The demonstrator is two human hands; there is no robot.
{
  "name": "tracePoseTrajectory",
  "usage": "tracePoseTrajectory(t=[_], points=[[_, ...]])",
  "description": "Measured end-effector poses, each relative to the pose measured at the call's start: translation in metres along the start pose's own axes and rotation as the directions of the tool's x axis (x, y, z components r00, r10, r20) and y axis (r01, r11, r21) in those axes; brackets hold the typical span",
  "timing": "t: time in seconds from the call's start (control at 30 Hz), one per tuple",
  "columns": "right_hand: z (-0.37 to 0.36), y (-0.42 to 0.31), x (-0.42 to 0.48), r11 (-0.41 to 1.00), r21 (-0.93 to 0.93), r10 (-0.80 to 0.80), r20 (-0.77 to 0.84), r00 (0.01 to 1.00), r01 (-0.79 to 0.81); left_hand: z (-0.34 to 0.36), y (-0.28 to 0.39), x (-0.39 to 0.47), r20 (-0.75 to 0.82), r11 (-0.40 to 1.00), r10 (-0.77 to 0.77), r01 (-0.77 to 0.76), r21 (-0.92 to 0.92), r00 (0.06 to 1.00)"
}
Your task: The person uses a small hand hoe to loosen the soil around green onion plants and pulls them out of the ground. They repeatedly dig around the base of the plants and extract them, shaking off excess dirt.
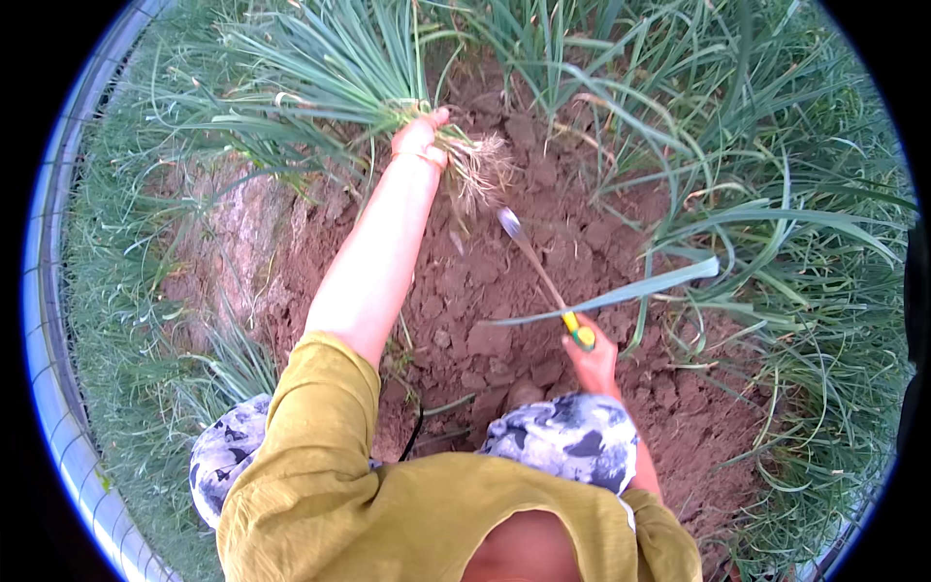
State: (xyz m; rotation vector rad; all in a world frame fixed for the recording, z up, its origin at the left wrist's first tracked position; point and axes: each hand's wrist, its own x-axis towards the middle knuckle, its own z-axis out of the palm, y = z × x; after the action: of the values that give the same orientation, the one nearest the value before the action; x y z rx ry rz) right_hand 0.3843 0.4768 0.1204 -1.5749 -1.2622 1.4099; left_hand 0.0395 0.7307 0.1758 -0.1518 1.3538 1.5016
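My left hand [422, 138] is closed around the lower stems of a bunch of long green leafy plants [364, 73], which look like garlic chives or leeks. Their pale, stringy roots [480, 167] stick out to the right of the fist, over bare soil. In my right hand [595, 358], lower and further right, is the yellow and green handle of a long-necked hand tool [538, 269]. Its narrow metal blade [509, 221] points up at the roots, just below them; whether they touch I cannot tell. A loose flat leaf [640, 288] crosses above the handle.
Reddish-brown clumpy soil [465, 305] lies between my arms. Dense green plants [822, 291] grow on the right and behind the soil, with more grassy growth at the left. My patterned trouser knees [564, 440] frame the near ground. A curved pale border [45, 305] runs along the far left.
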Motion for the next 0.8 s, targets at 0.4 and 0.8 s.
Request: tracePoseTrajectory(t=[0.4,0.8], points=[[-0.006,0.033,-0.005,0.999,0.039,0.038,-0.128,0.991,-0.033,0.047,0.005,-0.035,0.295,1.000,-0.022,0.017,0.018,0.955],[-0.032,-0.055,0.009,0.996,0.043,0.072,0.155,0.985,-0.079,-0.221,0.302,-0.177,0.401,-0.057,0.438,-0.420,0.906,0.805]])
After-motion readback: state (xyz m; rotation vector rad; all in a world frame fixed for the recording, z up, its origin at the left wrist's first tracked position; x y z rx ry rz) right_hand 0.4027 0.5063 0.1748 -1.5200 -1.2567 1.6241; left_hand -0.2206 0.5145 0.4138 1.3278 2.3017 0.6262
